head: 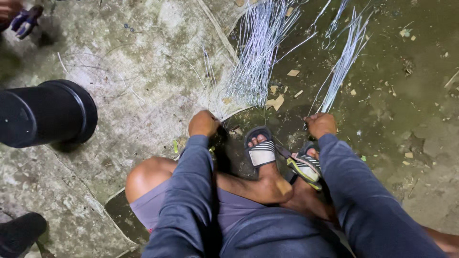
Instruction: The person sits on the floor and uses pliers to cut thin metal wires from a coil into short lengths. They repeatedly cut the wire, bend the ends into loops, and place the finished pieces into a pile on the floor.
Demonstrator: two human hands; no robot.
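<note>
Either side of the striped sandal (261, 152), the left hand (203, 123) and right hand (320, 125) each fist thin, springy-looking wire strands (342, 71), probably light, best gripped near their ends.

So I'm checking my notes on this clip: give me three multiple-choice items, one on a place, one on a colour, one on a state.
1. Where is the black tub?
A. left of the person
B. between the feet
C. on the wires

2. What colour are the sleeves?
A. red
B. dark blue
C. white

3. How is the right hand?
A. flat and open on the floor
B. closed on a wire bundle
C. resting on the knee

Key: 1 A, it lies at the left edge; 2 B, both arms show dark blue; 3 B, the fist grips wires, as the left hand does.
</note>
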